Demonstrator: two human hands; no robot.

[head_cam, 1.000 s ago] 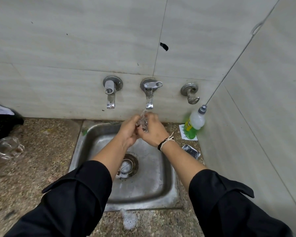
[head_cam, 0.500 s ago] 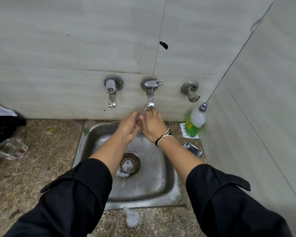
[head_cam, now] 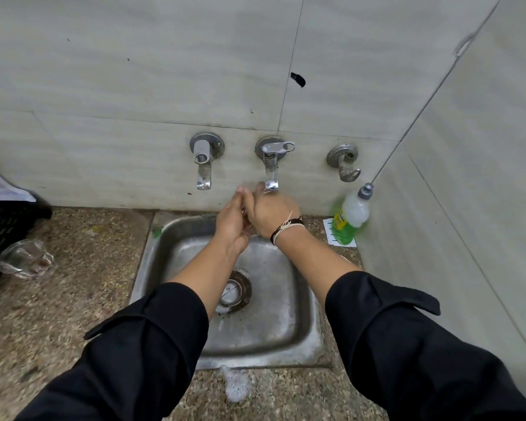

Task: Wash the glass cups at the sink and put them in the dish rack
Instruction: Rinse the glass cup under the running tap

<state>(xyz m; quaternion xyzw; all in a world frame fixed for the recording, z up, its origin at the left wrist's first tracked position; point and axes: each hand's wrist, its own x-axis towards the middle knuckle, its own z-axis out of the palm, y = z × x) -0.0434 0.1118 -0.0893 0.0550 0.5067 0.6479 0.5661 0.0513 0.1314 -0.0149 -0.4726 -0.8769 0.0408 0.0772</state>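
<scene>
Three wall taps; one glass cup (head_cam: 25, 259) on the surface at nine o'clock, well apart from left hand (head_cam: 233, 224) and right hand (head_cam: 269, 212), pressed together under middle tap (head_cam: 271, 174); contents indiscernible.

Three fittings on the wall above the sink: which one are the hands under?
The middle tap, the one with the flat lever handle on top. Both hands meet just below its spout. The left tap and the right hook-shaped fitting have nothing beneath them.

taps (head_cam: 270, 173) crowd above sink (head_cam: 298, 323), bottle (head_cam: 348, 218) right, glass (head_cam: 25, 259) left
</scene>
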